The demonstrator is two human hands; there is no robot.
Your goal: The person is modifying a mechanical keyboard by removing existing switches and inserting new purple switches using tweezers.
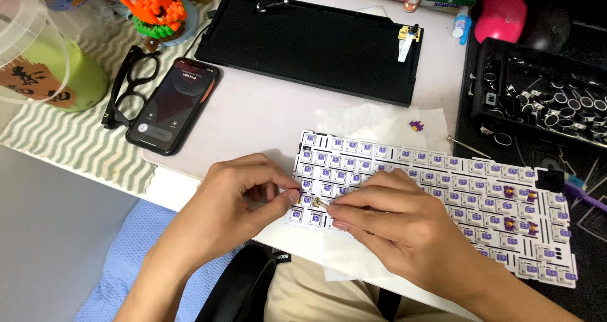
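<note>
A white keyboard plate (480, 189) filled with several purple-stemmed switches lies on a sheet of white paper at the table's front edge. My left hand (237, 199) pinches the plate's near left corner between thumb and fingers. My right hand (404, 224) rests on the plate's left part, its fingertips closed on a small gold-coloured tool (320, 202) whose tip sits at a switch in the lower left rows. One loose purple switch (415, 125) lies on the paper behind the plate.
A black keyboard case (316, 44) lies behind. A phone (172, 104) and black glasses (129, 85) rest at left on a striped mat, beside a green tub (69, 75). A black tray of small parts (544, 97) stands at right. A thin screwdriver (468, 146) lies near the plate.
</note>
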